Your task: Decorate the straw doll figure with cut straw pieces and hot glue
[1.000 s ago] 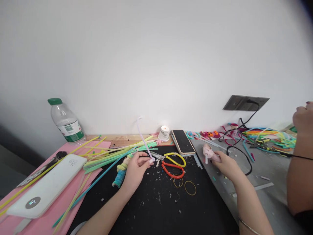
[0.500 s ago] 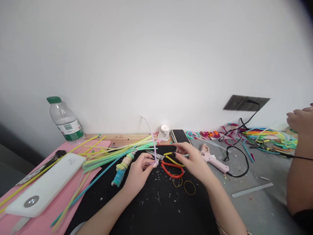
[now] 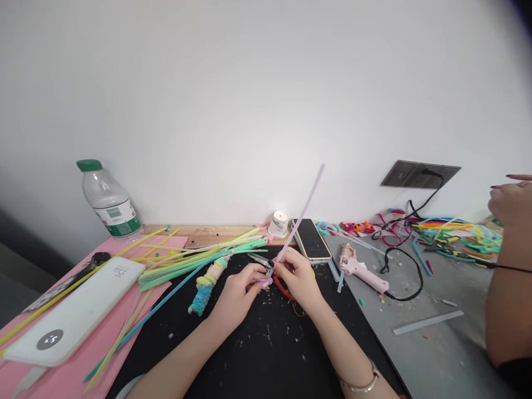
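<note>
Between my hands is a lilac pipe cleaner (image 3: 306, 206), its long free end slanting up to the right in front of the wall. My left hand (image 3: 238, 292) is closed, thumb and forefinger pinching its lower, bent part. My right hand (image 3: 298, 279) pinches the same stem just above that spot. Behind the hands lie scissors (image 3: 261, 259), partly hidden, and a red-handled tool (image 3: 284, 288), mostly covered by my right hand. Left of my left hand, a bundle of blue, yellow and cream pipe cleaner (image 3: 208, 285) lies on the black mat (image 3: 266, 354).
Loose pipe cleaners (image 3: 199, 257) and a white power bank (image 3: 78, 313) lie on pink paper to the left, near a bottle (image 3: 112, 202). A phone (image 3: 311, 239), small white cup (image 3: 279, 225) and pink glue gun (image 3: 366, 274) with cord stand behind and right. Another person's arm (image 3: 509, 277) is far right.
My right hand has come left from over the yellow and red handles and now grips the lilac pipe cleaner. Its free end, curved leftward before, now points straight up to the right.
</note>
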Motion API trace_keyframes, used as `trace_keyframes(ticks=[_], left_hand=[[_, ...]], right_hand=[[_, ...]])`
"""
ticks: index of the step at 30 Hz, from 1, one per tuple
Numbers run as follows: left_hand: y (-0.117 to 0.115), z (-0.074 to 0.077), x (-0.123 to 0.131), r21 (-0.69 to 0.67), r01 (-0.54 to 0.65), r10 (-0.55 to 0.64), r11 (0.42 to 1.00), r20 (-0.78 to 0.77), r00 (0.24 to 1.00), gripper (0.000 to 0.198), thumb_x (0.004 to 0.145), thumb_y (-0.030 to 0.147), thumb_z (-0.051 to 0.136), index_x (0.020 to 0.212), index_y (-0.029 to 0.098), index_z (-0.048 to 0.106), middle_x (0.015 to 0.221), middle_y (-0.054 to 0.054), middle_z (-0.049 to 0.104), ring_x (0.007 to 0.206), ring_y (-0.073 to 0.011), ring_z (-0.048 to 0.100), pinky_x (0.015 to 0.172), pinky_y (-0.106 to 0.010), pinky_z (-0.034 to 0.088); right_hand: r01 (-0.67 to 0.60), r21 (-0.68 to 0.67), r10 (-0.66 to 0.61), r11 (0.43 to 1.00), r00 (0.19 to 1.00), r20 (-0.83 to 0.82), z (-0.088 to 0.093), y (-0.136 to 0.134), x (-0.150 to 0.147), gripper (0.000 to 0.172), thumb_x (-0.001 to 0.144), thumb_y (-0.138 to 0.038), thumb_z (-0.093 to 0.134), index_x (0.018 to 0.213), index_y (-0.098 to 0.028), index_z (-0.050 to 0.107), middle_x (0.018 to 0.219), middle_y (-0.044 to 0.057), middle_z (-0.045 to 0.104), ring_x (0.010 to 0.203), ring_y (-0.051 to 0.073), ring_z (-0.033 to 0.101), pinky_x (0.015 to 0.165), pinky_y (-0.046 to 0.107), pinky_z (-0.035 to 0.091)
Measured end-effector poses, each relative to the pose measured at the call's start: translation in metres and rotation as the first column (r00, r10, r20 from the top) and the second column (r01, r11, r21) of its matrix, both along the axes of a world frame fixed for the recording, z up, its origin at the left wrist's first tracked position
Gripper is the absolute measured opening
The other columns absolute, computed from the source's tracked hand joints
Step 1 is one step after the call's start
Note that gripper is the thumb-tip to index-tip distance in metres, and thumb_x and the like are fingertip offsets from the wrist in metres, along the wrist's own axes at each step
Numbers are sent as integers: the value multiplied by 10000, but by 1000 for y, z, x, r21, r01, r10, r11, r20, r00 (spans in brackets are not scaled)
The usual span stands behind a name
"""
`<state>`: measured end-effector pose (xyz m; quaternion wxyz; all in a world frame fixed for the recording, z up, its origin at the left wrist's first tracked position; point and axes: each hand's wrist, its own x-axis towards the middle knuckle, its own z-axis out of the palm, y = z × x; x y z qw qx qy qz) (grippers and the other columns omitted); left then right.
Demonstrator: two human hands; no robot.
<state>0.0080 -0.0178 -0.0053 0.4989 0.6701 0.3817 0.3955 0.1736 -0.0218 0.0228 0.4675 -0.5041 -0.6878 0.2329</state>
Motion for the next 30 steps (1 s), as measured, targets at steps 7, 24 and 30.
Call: trace_keyframes(ticks=[7,24,30], left_hand=[[1,2,-1,28,-9,10,1000,-44,999,79,816,242,532,823,208,603,789,-32,688,759,-198,673,713,-304,530],[7,-3,3,-242,-127,163,962,133,978,156,758,278,621,839,174,539,757,-37,695,716,-187,689,657,-279,516],[9,-7,2,-300,-151,210,942,174,962,186,736,276,646,847,152,563,765,-57,706,696,-184,690,653,-278,522]], right_hand=[[38,46,-36,998,999,-32,-5,-2,0,162,830,-189,534,670,-176,554,838,39,584,721,145,522,619,249,382],[139,113,-143,984,989,23,-13,-6,-6,120,828,-215,556,747,-180,637,751,38,655,676,164,578,608,273,426],[139,170,-142,976,990,9,-14,-8,-7,77,812,-182,583,779,-185,653,764,37,666,711,169,592,651,284,446]])
